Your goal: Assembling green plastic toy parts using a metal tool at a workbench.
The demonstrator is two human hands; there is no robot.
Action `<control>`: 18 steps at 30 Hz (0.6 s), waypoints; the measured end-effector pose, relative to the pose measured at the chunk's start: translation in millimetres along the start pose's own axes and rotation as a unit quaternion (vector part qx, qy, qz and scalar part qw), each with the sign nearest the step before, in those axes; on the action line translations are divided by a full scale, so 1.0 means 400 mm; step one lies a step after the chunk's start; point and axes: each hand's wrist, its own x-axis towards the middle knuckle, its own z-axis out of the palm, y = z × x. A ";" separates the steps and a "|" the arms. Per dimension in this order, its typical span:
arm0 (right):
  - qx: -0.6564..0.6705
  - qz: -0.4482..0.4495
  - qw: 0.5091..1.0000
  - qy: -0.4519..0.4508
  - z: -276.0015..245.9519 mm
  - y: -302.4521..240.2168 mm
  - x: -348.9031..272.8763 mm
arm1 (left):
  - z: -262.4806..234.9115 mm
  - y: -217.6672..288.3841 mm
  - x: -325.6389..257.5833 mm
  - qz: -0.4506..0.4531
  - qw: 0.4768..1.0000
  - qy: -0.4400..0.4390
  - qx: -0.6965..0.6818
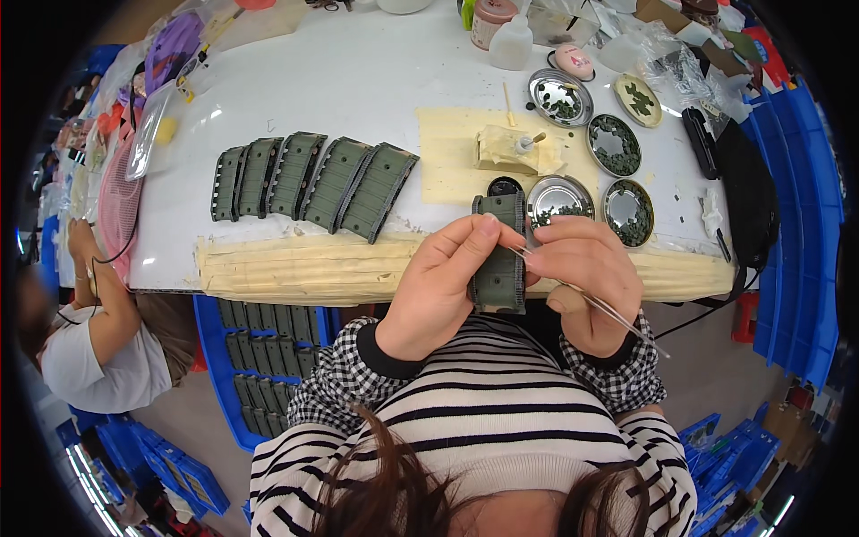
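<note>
A dark green, ribbed, slightly curved rectangular panel [498, 291] is held upright at the centre of the frame, over the near table edge. Its upper part is pinched between the thumb and fingers of the left hand [438, 277]. Thin silver metal tweezers [617, 318] are gripped between the thumb and fingers of the right hand [592, 277]; their tips are directed at the panel's right edge, and whether anything is clasped by them cannot be told. Five similar green panels [291, 176] are laid in a slanted row at left of centre. Small dark green pieces are contained in round metal dishes [614, 119] at upper right. More panels are stacked in a blue plastic tray [217, 376] at lower left.
</note>
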 end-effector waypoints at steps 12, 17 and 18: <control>-0.051 -0.057 0.997 -0.009 0.014 -0.004 0.011 | -0.005 -0.003 -0.009 -0.011 1.000 -0.006 -0.021; -0.036 -0.053 0.998 -0.010 0.014 -0.005 0.015 | -0.009 -0.004 -0.011 -0.012 0.999 -0.022 -0.044; -0.036 -0.053 0.998 -0.010 0.014 -0.006 0.015 | -0.009 -0.004 -0.011 -0.011 0.999 -0.023 -0.044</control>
